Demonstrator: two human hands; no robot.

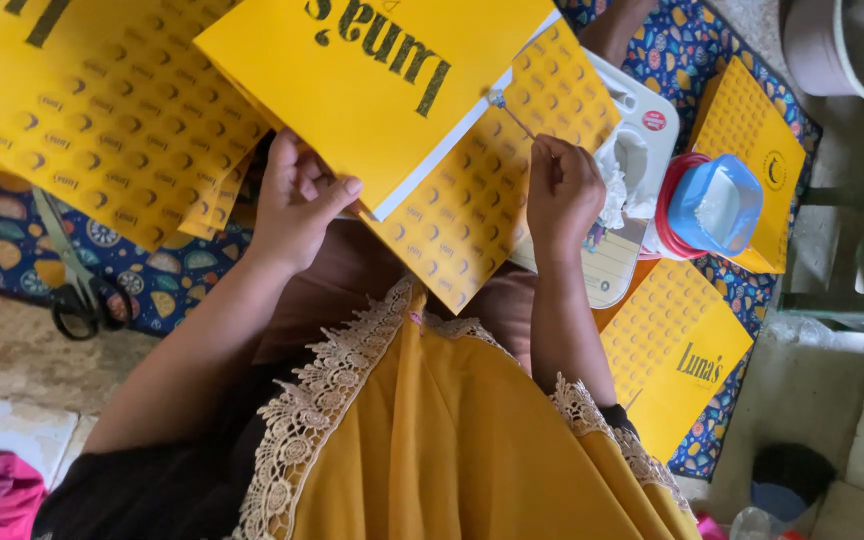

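Note:
My left hand (297,205) grips the lower corner of a yellow folded paper piece (372,70) with dark lettering and a white inner edge, thumb on top. Under it lies a yellow sheet with a dotted print (472,210). My right hand (562,190) is closed around a thin stick (512,115). The stick's tip touches the white edge of the folded piece. A crumpled white tissue (614,195) sits right against the right hand's fingers.
More yellow printed sheets (102,110) are stacked at the left, and others (677,360) lie at the right on a patterned blue mat (12,245). Black scissors (82,300) rest on the mat. A blue-lidded tub (717,205) stands beside a white board (602,270). A grey pot (842,40) is at top right.

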